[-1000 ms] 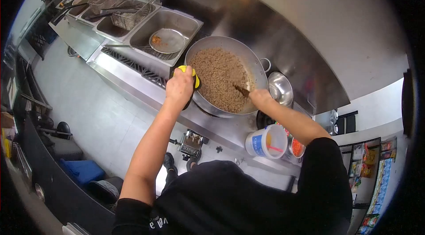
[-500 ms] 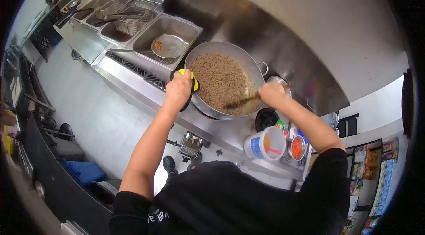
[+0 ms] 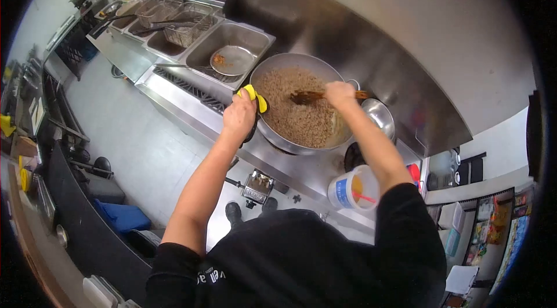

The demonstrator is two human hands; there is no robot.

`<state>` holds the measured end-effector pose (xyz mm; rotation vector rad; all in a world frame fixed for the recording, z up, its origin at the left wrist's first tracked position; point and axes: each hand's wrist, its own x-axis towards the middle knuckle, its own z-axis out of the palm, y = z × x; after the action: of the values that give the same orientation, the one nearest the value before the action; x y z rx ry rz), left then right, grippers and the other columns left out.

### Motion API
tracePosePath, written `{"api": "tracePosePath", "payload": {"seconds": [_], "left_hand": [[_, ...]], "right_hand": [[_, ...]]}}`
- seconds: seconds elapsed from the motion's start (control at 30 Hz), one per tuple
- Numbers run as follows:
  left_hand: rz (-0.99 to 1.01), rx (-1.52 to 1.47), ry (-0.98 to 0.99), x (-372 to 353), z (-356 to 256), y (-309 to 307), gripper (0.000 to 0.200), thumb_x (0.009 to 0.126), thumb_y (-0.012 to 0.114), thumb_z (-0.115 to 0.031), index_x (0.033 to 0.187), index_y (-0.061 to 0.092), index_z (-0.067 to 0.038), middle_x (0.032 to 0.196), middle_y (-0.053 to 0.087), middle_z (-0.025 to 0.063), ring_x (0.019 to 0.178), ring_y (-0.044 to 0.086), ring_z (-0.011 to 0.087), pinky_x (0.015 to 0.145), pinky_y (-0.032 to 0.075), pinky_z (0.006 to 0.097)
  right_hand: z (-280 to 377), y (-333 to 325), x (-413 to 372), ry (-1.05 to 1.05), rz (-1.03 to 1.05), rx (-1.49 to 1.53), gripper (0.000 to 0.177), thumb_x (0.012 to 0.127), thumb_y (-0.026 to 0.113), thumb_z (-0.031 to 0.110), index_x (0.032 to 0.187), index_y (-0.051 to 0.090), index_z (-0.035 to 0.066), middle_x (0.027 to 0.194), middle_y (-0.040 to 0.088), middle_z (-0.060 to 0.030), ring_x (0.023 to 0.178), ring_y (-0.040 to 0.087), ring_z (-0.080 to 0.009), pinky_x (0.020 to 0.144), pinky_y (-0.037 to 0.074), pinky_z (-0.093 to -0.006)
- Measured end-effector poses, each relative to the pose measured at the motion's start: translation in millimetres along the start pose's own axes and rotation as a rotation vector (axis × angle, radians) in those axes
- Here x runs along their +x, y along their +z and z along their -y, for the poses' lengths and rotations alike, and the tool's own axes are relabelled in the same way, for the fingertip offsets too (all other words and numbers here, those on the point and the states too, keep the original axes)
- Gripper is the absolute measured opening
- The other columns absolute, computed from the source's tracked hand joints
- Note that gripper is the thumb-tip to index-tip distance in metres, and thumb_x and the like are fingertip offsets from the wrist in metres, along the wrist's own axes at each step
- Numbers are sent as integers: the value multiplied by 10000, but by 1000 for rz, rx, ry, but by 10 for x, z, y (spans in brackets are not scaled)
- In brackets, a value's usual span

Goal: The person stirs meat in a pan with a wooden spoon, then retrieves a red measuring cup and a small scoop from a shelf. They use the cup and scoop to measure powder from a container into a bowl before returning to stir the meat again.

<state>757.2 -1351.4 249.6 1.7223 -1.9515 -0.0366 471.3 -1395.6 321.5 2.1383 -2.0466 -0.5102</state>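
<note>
A wide metal pan [image 3: 272, 63] on the stove holds browned ground meat [image 3: 301, 119]. My right hand [image 3: 340, 94] is closed around a wooden spatula [image 3: 307, 97], whose blade sits in the meat near the middle of the pan; part of its handle sticks out beyond my fist. At the pan's left side, my left hand [image 3: 239, 112] is closed on a yellow and black cloth [image 3: 255, 98] pressed against the rim. Whatever handle lies under the cloth is hidden.
Left of the pan stands a steel basin [image 3: 200, 47] with a round strainer [image 3: 233, 60], then fryer baskets [image 3: 185, 29]. A metal bowl [image 3: 380, 115] is at the right. A white plastic tub [image 3: 342, 191] with a red utensil stands on the near counter.
My right hand has moved up and left, sweeping the spatula from the pan's near right side to its middle. My left hand still holds the cloth at the rim.
</note>
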Motion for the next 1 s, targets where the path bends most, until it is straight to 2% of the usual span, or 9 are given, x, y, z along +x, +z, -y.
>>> {"api": "tracePosePath", "payload": {"seconds": [0.13, 0.23, 0.33, 0.43, 0.5, 0.63, 0.73, 0.87, 1.0], "left_hand": [[60, 31, 11, 18, 1, -14, 410, 889, 523, -312, 1080, 425, 37, 800, 606, 217, 669, 637, 372, 579, 525, 448], [55, -27, 19, 34, 38, 29, 390, 882, 531, -298, 1063, 428, 32, 786, 604, 210, 658, 634, 372, 572, 524, 448], [43, 46, -8, 33, -24, -2, 358, 884, 535, -307, 1022, 435, 8, 763, 595, 193, 624, 635, 346, 539, 523, 422], [-22, 132, 58, 31, 27, 120, 367, 916, 487, -326, 1052, 470, 14, 759, 584, 174, 566, 630, 304, 472, 511, 373], [45, 30, 45, 49, 39, 107, 380, 923, 470, -315, 1089, 461, 27, 800, 586, 202, 632, 637, 347, 527, 523, 410], [80, -54, 36, 24, 53, 34, 355, 915, 485, -297, 1074, 445, 19, 819, 586, 227, 655, 632, 383, 562, 521, 446], [86, -34, 34, 42, 8, -16, 347, 909, 499, -292, 1081, 438, 3, 836, 590, 237, 672, 629, 394, 575, 516, 464], [117, -7, 56, 0, -27, -16, 373, 913, 491, -286, 1156, 436, -8, 895, 582, 261, 752, 631, 396, 628, 517, 464], [113, -4, 124, -81, 53, -263, 359, 908, 497, -289, 1121, 468, -1, 845, 588, 211, 705, 640, 373, 585, 533, 425]], "right_hand": [[-563, -469, -111, 68, -71, -46, 266, 792, 641, 299, 905, 710, 69, 915, 688, -146, 870, 675, -296, 732, 540, -395], [-807, 16, 507, 58, -153, -105, 290, 811, 623, 350, 880, 713, 84, 894, 688, -144, 833, 678, -294, 714, 543, -381], [-405, 695, 848, -109, -153, -34, 369, 839, 586, 420, 855, 708, 73, 879, 682, -160, 811, 673, -319, 713, 546, -380], [62, 776, 367, -199, -136, 152, 376, 849, 577, 413, 835, 701, 59, 847, 676, -171, 786, 668, -334, 693, 543, -404], [39, 476, -49, -354, 18, 78, 300, 850, 586, 314, 821, 698, 38, 867, 674, -186, 818, 671, -312, 712, 536, -425], [23, -459, -791, -228, -4, 66, 204, 820, 545, 160, 785, 697, 27, 850, 675, -188, 820, 672, -316, 707, 541, -410], [368, -589, -1090, -284, 74, 87, 212, 824, 527, 157, 794, 703, 41, 847, 680, -172, 816, 677, -300, 697, 547, -396], [926, 115, -592, -206, 59, 139, 233, 832, 496, 132, 883, 699, 29, 928, 670, -199, 874, 669, -312, 757, 538, -413], [384, 429, 61, -78, -84, 65, 232, 845, 496, 160, 893, 694, 49, 916, 679, -170, 869, 671, -308, 739, 540, -405]]}}
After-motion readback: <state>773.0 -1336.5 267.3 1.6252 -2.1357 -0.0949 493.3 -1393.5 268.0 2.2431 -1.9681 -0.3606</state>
